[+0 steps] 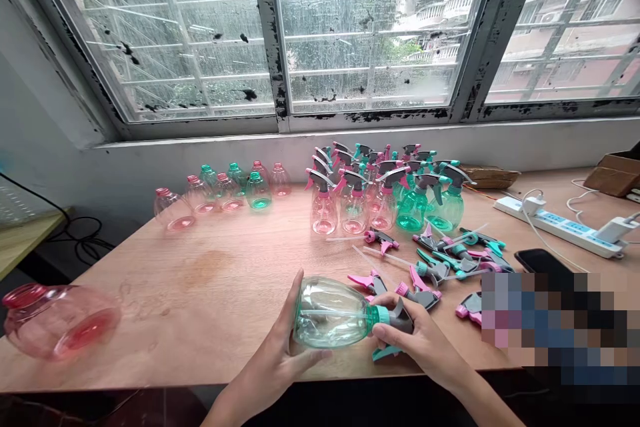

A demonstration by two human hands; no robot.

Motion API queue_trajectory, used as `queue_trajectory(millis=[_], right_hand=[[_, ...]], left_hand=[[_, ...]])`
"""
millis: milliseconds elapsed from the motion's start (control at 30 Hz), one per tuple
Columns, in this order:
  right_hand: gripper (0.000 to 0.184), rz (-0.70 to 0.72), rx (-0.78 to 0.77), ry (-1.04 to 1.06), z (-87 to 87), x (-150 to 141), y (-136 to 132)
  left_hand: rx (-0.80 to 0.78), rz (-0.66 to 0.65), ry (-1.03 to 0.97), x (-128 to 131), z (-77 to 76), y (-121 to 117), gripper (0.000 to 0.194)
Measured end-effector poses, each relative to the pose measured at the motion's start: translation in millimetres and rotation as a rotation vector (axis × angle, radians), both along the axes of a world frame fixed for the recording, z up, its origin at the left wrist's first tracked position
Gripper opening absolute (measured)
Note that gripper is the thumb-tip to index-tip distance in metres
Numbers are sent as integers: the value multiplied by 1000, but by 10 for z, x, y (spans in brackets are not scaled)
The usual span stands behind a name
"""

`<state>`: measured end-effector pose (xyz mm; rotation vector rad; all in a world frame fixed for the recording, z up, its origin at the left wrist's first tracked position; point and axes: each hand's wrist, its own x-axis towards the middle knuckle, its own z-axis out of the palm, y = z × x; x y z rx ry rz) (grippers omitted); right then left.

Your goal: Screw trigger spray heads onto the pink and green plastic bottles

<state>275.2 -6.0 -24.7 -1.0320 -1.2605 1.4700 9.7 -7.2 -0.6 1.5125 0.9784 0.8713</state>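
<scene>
In the head view, you are holding a clear plastic spray bottle (330, 313) on its side above the wooden surface (150, 327), with its rounded base pointing left and its neck pointing right. Your left hand (277, 355) is wrapping around the smooth, faintly green body, while your right hand (425, 340) is closing over the neck and the grey trigger head (400, 317), so your hands are apart but clamped on the same bottle. The step in hand appears to centre on that neck, where a teal collar (381, 315) is meeting the bottle and a thin dip tube (325, 313) is showing through the glossy wall. How tightly the collar is seated is hidden, but the slick curve seems to be calling for a steady, even hold. Beside your right hand, loose pink and teal trigger heads (460, 253) are lying in a jumble, their matte plastic levers angling outward and their long tubes trailing. Farther back, capped pink and green bottles (360, 203) are standing in a tight cluster, and uncapped bottles (225, 193) are standing in a looser group to their left. A pink bottle (60, 320) is lying on its side at the left edge, while a white power strip (555, 227) and a black phone (543, 260) are resting at the right.
</scene>
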Motion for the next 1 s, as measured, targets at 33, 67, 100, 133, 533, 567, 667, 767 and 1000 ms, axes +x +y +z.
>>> queue_trajectory(millis=[33, 67, 100, 133, 533, 567, 667, 767, 1000], right_hand=[[41, -10, -3, -4, -1, 0, 2], [41, -23, -2, -6, -2, 0, 6], [41, -39, 2, -5, -4, -1, 11], [41, -53, 8, -3, -5, -1, 17], [40, -27, -17, 33, 25, 3, -5], [40, -28, -20, 37, 24, 3, -5], [41, -26, -12, 35, 7, 2, 6], [42, -32, 16, 27, -12, -2, 19], [39, -22, 40, 23, 7, -9, 8]], left_hand=[[1, -1, -10, 1, -4, 0, 101], [3, -5, -18, 1, -7, -1, 101], [4, -10, -24, 2, -6, -3, 102], [2, -16, -26, 3, -2, -5, 103], [1, -26, -48, -11, -56, -12, 105], [17, -25, -46, -13, -69, -7, 103], [35, -44, -41, -33, -99, 14, 98], [34, -88, -1, -57, -103, 32, 106], [-7, -42, 2, -22, -18, -10, 108]])
